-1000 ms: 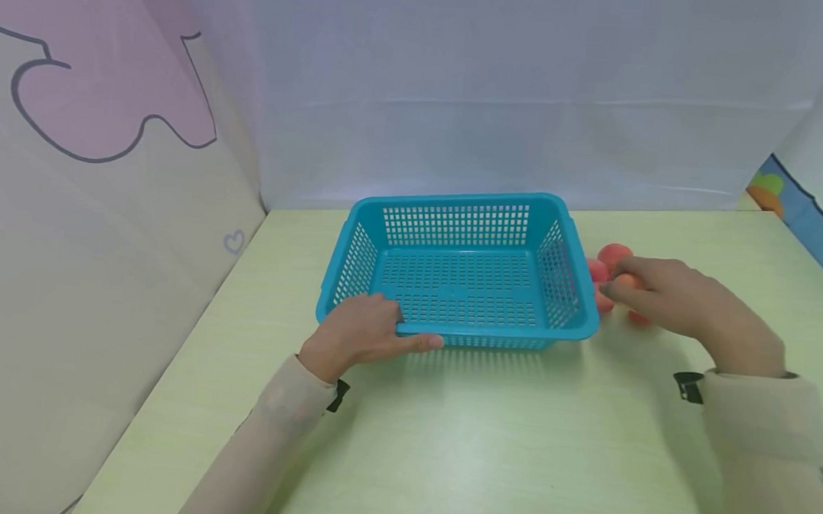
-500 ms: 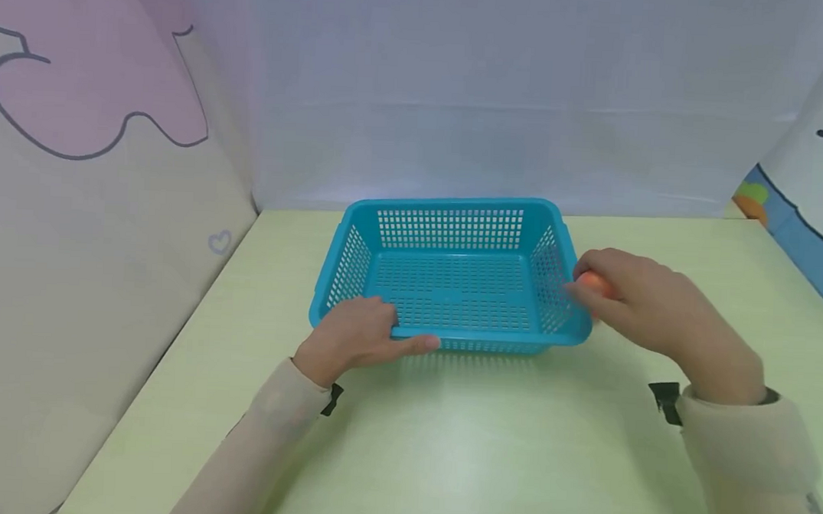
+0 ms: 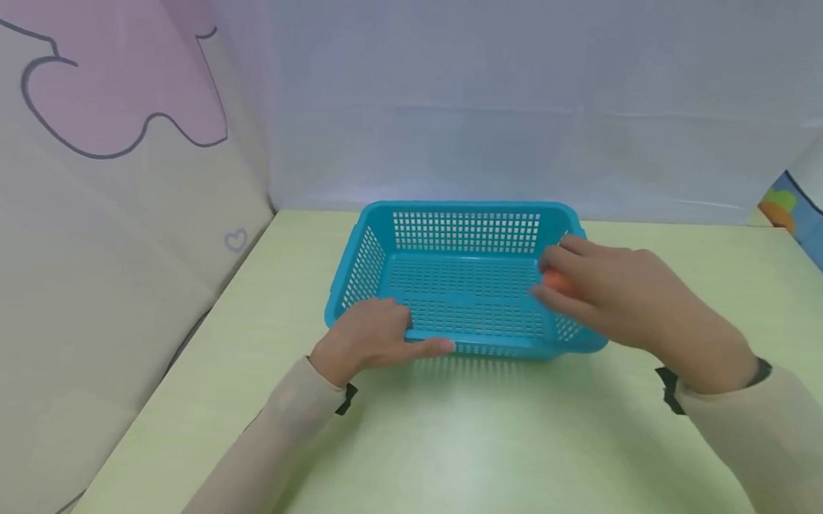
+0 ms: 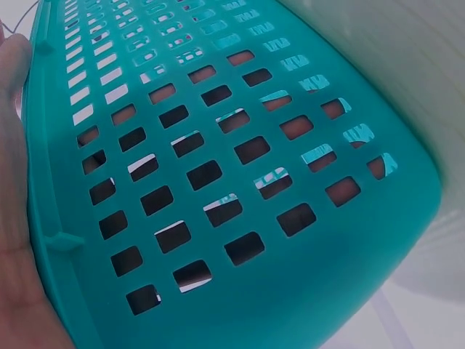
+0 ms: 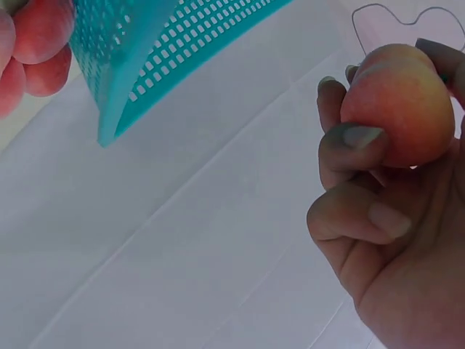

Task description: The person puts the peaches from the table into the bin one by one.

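Basket: it's plastic here, smooth, with a low sheen showing.
Peach, three o'clock: smooth skin, and it's reading matt.
Tabletop, six o'clock: smooth, satin, and there's a hazy glare!
Sheet, twelve o'clock: cloth or plastic, can't call it, creased, faintly shiny.
Sleeves, four and seven o'clock: matt cloth, soft-looking.

I get soft, even light overhead of the head view, pale glare on the near bench, a faint shadow left of the right sleeve, and a dimly shaded right hand up close.
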Available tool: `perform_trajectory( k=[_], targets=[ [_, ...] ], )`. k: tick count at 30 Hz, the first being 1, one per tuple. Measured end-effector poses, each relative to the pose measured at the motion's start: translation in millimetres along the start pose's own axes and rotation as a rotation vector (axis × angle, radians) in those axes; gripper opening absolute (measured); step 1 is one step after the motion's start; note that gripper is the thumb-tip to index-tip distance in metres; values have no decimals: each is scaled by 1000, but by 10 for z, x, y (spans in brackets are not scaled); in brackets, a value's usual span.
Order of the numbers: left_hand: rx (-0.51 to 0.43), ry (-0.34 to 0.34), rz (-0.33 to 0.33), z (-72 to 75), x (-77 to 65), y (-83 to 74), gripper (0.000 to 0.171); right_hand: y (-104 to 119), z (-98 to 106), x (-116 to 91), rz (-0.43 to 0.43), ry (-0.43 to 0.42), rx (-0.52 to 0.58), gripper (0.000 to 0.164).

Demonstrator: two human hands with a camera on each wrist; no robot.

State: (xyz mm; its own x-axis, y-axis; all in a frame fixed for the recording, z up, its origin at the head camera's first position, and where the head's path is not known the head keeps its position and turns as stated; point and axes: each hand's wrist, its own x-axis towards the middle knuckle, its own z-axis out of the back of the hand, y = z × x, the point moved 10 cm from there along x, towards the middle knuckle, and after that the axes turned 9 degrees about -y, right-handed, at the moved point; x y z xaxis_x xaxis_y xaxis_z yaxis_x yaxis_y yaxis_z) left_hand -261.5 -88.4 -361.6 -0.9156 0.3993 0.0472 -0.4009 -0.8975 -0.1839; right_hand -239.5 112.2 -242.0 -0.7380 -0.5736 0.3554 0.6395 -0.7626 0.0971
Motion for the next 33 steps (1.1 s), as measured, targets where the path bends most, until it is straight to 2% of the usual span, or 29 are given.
perform_trajectory(
  k=[5, 11, 16, 21, 24, 29, 33],
  targets=[
    [7, -11, -4, 9, 2, -17, 77, 220, 36, 155, 152, -54, -10, 20],
    [3, 6, -10, -9, 22, -40, 77, 357, -20, 390, 230, -82, 24, 27],
    [6, 14, -16, -9, 13, -47, 76, 409, -133, 640, 229, -69, 68, 31],
    [9, 11, -12, -6, -2, -27, 77, 427, -282, 893, 194, -3, 124, 36],
    [7, 16, -9, -4, -8, -19, 78, 450, -357, 1024, 206, 27, 143, 39],
    [-1, 30, -6, -10, -15, -19, 78, 446, -480, 1231, 246, 17, 195, 32],
    [-4, 31, -8, -18, -17, -20, 78, 404, -654, 1369, 231, 6, 226, 31]
  ],
)
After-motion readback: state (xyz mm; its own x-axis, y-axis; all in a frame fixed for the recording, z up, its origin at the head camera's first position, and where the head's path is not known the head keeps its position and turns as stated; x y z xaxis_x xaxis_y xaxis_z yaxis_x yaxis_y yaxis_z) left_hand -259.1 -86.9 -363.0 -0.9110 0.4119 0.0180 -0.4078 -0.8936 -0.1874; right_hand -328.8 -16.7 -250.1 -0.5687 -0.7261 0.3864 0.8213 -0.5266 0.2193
